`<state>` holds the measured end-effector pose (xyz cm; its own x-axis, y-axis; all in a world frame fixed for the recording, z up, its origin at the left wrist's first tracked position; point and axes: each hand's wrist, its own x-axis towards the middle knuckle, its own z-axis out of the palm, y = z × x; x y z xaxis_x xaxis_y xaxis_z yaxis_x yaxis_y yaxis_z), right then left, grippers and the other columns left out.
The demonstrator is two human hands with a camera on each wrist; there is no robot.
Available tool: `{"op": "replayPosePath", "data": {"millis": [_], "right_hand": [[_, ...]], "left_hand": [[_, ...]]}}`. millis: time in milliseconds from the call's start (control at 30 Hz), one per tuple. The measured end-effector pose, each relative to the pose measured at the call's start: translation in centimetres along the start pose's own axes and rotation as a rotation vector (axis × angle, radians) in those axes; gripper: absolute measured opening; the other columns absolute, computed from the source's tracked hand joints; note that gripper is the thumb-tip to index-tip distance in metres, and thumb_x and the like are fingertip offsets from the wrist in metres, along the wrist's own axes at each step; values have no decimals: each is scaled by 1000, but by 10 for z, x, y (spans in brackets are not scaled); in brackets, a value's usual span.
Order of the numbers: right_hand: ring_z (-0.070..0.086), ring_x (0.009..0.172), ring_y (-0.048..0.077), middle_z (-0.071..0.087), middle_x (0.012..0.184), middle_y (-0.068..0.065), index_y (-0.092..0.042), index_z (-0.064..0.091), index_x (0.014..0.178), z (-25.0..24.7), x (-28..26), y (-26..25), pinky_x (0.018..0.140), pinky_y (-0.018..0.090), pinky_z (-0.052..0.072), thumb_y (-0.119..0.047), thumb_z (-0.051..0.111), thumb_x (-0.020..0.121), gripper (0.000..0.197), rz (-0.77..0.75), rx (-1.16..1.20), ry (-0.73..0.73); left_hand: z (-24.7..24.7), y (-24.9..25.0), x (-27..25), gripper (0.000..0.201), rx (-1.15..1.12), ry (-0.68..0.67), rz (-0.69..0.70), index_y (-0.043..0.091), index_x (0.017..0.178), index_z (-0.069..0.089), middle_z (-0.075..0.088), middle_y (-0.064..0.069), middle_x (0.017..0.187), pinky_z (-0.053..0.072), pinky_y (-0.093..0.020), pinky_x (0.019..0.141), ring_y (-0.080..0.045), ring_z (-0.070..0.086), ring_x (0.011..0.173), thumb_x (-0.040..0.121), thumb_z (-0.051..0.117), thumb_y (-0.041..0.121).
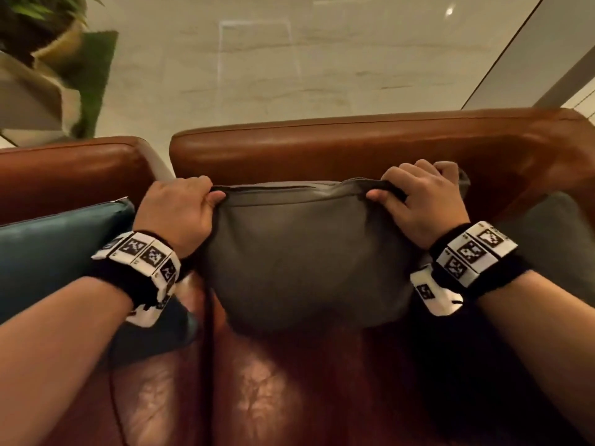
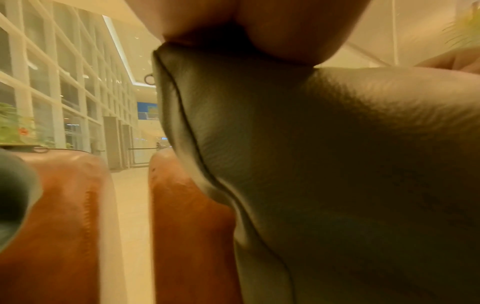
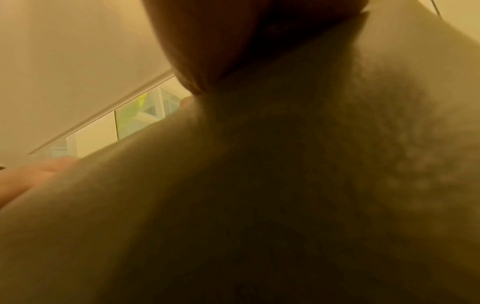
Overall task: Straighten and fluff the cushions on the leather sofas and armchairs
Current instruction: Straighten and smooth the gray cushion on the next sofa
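A grey cushion (image 1: pixel 306 249) hangs upright over the seat of a brown leather armchair (image 1: pixel 354 146), lifted by its top edge. My left hand (image 1: pixel 196 201) pinches its top left corner and my right hand (image 1: pixel 409 191) grips its top right corner. In the left wrist view the grey cushion (image 2: pixel 337 164) fills the right side, with my left hand (image 2: pixel 259 30) clamped on its seam. The right wrist view is blurred: the cushion (image 3: pixel 259 205) fills it, held by my right hand (image 3: pixel 207 51).
A second brown leather chair (image 1: pixel 64 175) stands close on the left with a teal cushion (image 1: pixel 54 249) on it. A narrow gap separates the two chairs. Another grey cushion (image 1: pixel 553 239) lies at the right. A potted plant (image 1: pixel 42 27) sits behind on the pale stone floor (image 1: pixel 289 75).
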<state>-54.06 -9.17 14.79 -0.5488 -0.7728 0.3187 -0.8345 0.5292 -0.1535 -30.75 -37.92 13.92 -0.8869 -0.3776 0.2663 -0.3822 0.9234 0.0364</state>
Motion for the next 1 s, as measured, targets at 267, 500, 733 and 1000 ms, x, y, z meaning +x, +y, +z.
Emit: {"op": "replayPosePath", "data": {"millis": [267, 500, 733, 1000], "right_hand": [[41, 132, 17, 58, 132, -9, -34, 56, 130, 61, 23, -15, 120, 49, 3, -47, 46, 97, 37, 133, 38, -297], [26, 146, 18, 37, 155, -6, -28, 34, 149, 84, 8, -97, 121, 47, 7, -45, 22, 96, 58, -76, 71, -288], [15, 149, 17, 28, 159, -8, -35, 24, 152, 77, 9, -3, 122, 43, -1, -66, 13, 93, 67, 76, -180, -348], [51, 121, 23, 59, 128, 0, -25, 53, 131, 88, 52, -90, 107, 41, 31, -58, 41, 95, 50, -20, 4, -432]], "left_hand": [[34, -12, -2, 32, 48, -203, -276, 17, 117, 59, 60, -8, 122, 41, -47, 96, -33, 52, 115, 95, 45, 37], [65, 93, -21, 62, -71, -240, 128, 24, 152, 23, 20, 1, 161, 12, -49, 120, -26, 16, 149, 95, 29, 48], [68, -29, -12, 60, 95, -238, -152, 24, 143, 43, 55, -10, 133, 33, -47, 107, -36, 50, 119, 95, 24, 55], [51, 29, 22, 60, -150, -295, 3, 20, 141, 40, 50, -2, 140, 33, -42, 111, -22, 46, 129, 94, 32, 57]]}}
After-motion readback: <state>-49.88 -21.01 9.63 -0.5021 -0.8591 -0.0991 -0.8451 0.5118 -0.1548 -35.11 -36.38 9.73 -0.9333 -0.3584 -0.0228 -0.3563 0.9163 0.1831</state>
